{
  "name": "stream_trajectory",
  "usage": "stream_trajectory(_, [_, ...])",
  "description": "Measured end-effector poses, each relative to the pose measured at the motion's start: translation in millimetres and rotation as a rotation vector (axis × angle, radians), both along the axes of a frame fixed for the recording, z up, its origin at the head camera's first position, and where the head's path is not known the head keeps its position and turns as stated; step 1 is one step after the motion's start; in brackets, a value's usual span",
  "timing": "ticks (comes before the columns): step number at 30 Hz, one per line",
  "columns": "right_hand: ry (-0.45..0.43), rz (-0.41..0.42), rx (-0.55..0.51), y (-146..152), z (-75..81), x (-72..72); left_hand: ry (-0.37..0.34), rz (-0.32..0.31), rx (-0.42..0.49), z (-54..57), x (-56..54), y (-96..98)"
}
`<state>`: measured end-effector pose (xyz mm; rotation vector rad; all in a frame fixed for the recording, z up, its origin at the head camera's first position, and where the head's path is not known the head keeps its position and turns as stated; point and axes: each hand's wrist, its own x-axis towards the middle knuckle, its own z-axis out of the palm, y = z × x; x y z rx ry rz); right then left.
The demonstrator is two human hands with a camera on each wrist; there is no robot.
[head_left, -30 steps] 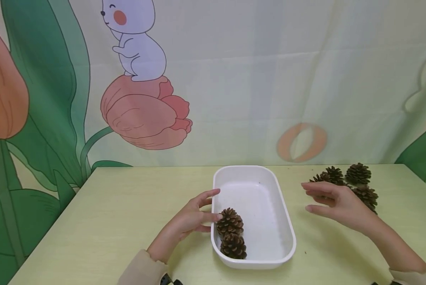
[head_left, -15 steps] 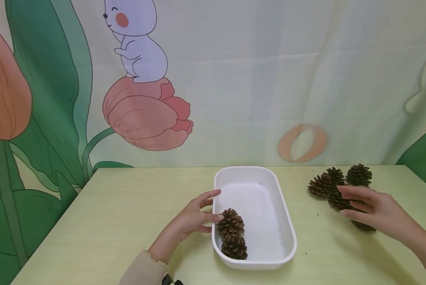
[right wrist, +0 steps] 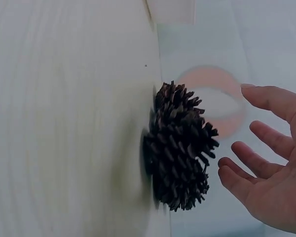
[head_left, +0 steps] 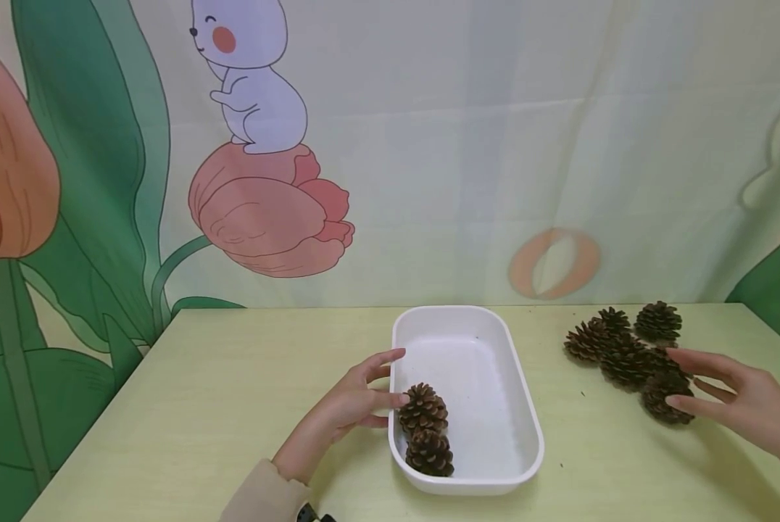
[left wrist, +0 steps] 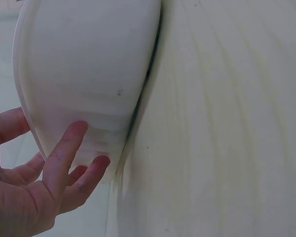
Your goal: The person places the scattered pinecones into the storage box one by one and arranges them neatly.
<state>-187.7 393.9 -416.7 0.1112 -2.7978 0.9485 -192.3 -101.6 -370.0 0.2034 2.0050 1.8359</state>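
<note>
My left hand (head_left: 362, 390) holds the left side of a white plastic tray (head_left: 532, 428). Its thumb reaches over the rim, and in the left wrist view the fingers (left wrist: 64, 154) lie against the outer wall. Two brown pine cones, one (head_left: 422, 408) behind the other (head_left: 430, 453), sit in the tray's near left corner. At the right, my right hand (head_left: 745, 399) hovers beside the nearest pine cone (head_left: 665, 397) of a cluster, fingers spread and nothing in its grasp. The right wrist view shows a gap between that hand and the dark pine cones (right wrist: 177, 153).
Several pine cones, such as the far one (head_left: 657, 321) and the left one (head_left: 587, 341), lie bunched at the table's back right. A printed curtain (head_left: 429, 181) hangs behind the pale wooden table (head_left: 233, 384). Small dark specks dot the wood.
My right hand has moved right and toward me, from left of the cluster to its right side, uncovering the pine cones. The left hand and the tray have stayed in place.
</note>
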Motion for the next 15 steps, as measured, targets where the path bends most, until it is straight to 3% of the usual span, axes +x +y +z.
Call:
stream_trajectory(3, [-0.02,-0.006,0.041,15.5,-12.0,-5.4,-0.001,0.0,0.003,0.2,0.2,-0.1])
stream_trajectory(7, [-0.056,0.003,0.084,19.2,-14.2,-4.6,-0.006,0.002,0.003,0.3,0.0,0.3])
stream_trajectory(15, [-0.078,0.036,0.114,-21.9,24.5,17.0,-0.006,0.002,0.0,0.0,-0.9,0.9])
